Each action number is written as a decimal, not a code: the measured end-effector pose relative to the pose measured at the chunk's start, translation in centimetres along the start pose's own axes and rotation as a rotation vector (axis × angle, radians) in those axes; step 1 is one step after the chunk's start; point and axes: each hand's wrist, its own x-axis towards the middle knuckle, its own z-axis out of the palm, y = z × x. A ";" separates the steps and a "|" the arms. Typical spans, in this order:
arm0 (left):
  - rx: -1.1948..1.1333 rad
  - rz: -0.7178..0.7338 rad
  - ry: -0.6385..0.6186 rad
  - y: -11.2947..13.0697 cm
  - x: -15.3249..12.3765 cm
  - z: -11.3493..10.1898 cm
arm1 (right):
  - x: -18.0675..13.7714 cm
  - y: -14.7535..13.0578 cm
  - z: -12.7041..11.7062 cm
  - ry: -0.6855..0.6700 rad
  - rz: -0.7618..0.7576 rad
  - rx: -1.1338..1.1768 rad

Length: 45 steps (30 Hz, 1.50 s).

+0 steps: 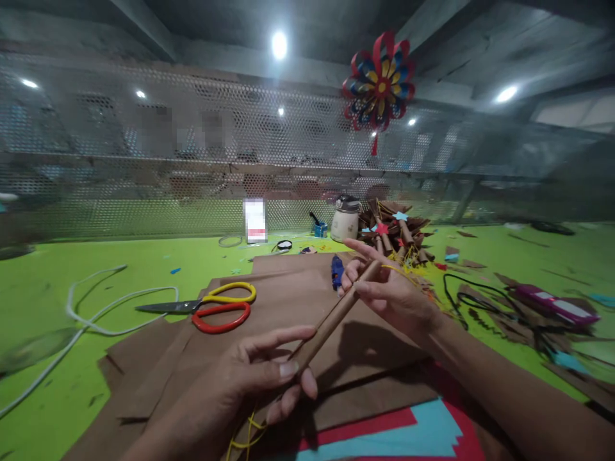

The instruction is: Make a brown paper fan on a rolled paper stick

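Observation:
Both hands hold a thin rolled tube of brown paper [336, 315] above the table. My left hand [262, 376] pinches its near end between thumb and fingers. My right hand [384, 288] wraps its fingers round the far end. The tube slants from lower left to upper right. Beneath it lie several flat brown paper sheets [288, 288]. A yellow strand [245, 435] hangs under my left hand.
Scissors with a yellow and a red handle [216, 304] lie left of the hands. A white cord [96, 314] curls on the green table. A heap of rolled brown tubes [396, 234], a white jar [344, 219], a blue object [337, 270], black wire [473, 301] and red and blue paper [398, 435] surround me. A paper pinwheel [379, 83] hangs on the mesh.

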 end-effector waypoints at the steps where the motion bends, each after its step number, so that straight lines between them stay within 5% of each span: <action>1: 0.000 0.000 0.013 0.1 -0.1 0.1 | 0.0 0.0 -0.1 -0.003 -0.011 -0.002; 10: 0.036 -0.050 0.114 0.1 -0.3 0.3 | 0.1 -1.0 -0.9 0.043 -0.085 -0.168; 25: 0.345 0.200 0.258 -2.3 1.1 0.0 | 0.3 -0.8 -1.0 0.301 -0.031 -0.223; 32: 0.587 0.283 0.325 -0.9 -0.1 1.8 | 0.2 -0.8 -0.6 0.318 0.090 -0.141; 38: 0.847 0.359 0.386 -0.6 0.0 1.7 | -0.1 -0.3 0.2 0.274 0.045 -0.065; 45: 1.048 0.443 0.450 -1.2 0.4 1.0 | -0.5 2.1 0.7 0.383 -0.018 -0.437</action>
